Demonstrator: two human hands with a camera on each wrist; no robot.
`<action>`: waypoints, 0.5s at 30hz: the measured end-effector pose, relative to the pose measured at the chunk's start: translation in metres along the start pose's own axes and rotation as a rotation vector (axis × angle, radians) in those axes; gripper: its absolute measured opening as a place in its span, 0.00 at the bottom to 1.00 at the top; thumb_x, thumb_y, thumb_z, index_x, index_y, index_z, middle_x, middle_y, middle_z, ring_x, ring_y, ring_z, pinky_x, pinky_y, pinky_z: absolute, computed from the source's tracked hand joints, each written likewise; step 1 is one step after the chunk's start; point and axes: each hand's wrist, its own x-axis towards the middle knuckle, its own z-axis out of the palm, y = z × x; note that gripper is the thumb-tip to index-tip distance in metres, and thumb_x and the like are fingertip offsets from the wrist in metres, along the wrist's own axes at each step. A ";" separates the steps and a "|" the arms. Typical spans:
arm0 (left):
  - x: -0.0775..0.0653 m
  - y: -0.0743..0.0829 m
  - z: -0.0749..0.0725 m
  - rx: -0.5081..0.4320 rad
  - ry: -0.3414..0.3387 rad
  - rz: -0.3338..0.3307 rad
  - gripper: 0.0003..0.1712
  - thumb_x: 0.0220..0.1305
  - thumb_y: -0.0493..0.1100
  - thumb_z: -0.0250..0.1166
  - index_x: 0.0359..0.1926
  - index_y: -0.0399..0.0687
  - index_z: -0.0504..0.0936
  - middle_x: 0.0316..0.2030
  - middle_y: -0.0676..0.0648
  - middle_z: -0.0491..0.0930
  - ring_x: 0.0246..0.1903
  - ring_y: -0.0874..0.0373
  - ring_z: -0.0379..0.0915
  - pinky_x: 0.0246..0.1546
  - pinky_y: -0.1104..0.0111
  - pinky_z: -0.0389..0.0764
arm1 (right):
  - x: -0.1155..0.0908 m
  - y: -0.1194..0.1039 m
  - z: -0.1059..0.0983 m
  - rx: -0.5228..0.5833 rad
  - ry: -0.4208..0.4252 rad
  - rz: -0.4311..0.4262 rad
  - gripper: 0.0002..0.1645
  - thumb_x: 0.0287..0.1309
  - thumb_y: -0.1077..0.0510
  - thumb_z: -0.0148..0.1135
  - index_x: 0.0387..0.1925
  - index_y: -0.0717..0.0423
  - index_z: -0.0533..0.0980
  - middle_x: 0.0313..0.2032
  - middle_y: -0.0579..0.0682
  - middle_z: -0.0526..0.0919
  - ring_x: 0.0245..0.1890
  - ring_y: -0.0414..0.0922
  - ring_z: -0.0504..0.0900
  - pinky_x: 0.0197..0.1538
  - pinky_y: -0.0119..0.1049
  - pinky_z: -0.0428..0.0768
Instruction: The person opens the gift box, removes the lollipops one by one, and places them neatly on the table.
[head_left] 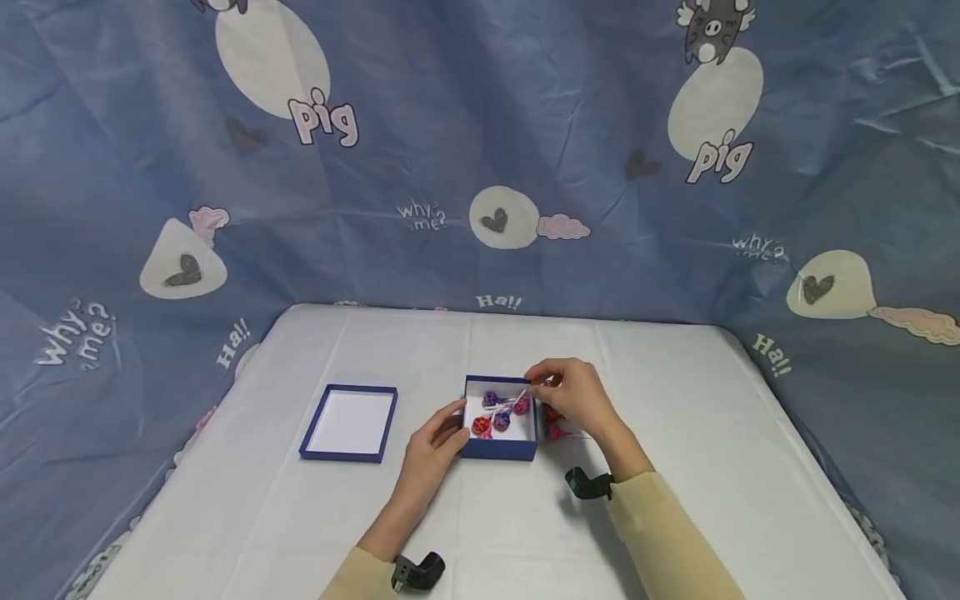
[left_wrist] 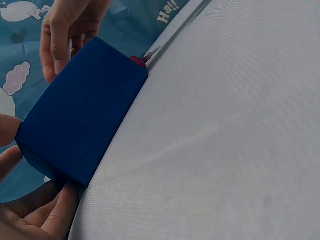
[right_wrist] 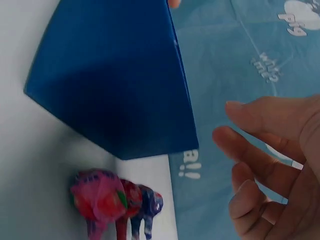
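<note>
A blue box (head_left: 498, 450) with a white inside stands on the table, holding several wrapped lollipops (head_left: 502, 419) in purple, red and pink. At its left wall, my left hand (head_left: 429, 454) holds the box, the thumb near the front corner and other fingers along the side. Over the right rim hovers my right hand (head_left: 573, 392); in the right wrist view its thumb and forefinger (right_wrist: 240, 145) are apart with nothing between them. More lollipops (right_wrist: 100, 197) lie on the table just right of the box, partly hidden by the right hand in the head view.
A shallow square lid (head_left: 350, 423) with a blue rim and white inside lies left of the box. White cloth covers the table (head_left: 225, 517). Behind it hangs a blue printed curtain (head_left: 420, 125).
</note>
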 end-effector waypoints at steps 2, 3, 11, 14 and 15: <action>0.000 -0.001 0.000 0.003 -0.004 -0.001 0.27 0.68 0.40 0.67 0.67 0.53 0.77 0.61 0.38 0.76 0.61 0.48 0.74 0.62 0.65 0.75 | 0.001 -0.003 0.004 0.007 -0.006 -0.005 0.09 0.56 0.61 0.74 0.40 0.48 0.88 0.31 0.40 0.85 0.29 0.44 0.78 0.27 0.38 0.79; 0.000 -0.001 0.000 0.003 -0.003 -0.009 0.27 0.68 0.41 0.68 0.67 0.54 0.77 0.61 0.39 0.76 0.61 0.49 0.74 0.62 0.66 0.75 | 0.001 -0.005 0.006 0.010 -0.008 -0.010 0.09 0.56 0.62 0.73 0.39 0.47 0.88 0.31 0.39 0.85 0.29 0.44 0.78 0.27 0.38 0.79; -0.003 0.003 -0.001 -0.009 -0.006 -0.035 0.28 0.69 0.39 0.66 0.68 0.51 0.75 0.63 0.36 0.74 0.63 0.44 0.71 0.64 0.63 0.74 | 0.005 -0.014 0.026 -0.038 -0.059 -0.075 0.11 0.56 0.60 0.74 0.42 0.49 0.87 0.31 0.36 0.84 0.31 0.40 0.79 0.35 0.38 0.80; -0.003 0.007 0.000 -0.018 -0.016 -0.048 0.27 0.69 0.37 0.65 0.68 0.51 0.75 0.63 0.34 0.74 0.64 0.41 0.70 0.64 0.62 0.74 | 0.007 -0.016 0.032 -0.046 -0.081 -0.098 0.11 0.56 0.61 0.74 0.43 0.50 0.87 0.31 0.36 0.84 0.31 0.38 0.80 0.35 0.36 0.81; -0.003 0.008 0.000 -0.022 -0.019 -0.048 0.27 0.69 0.37 0.65 0.68 0.51 0.75 0.63 0.33 0.73 0.64 0.40 0.70 0.64 0.61 0.74 | 0.007 -0.017 0.033 -0.049 -0.087 -0.106 0.11 0.56 0.61 0.74 0.42 0.51 0.87 0.31 0.36 0.84 0.31 0.38 0.80 0.34 0.36 0.81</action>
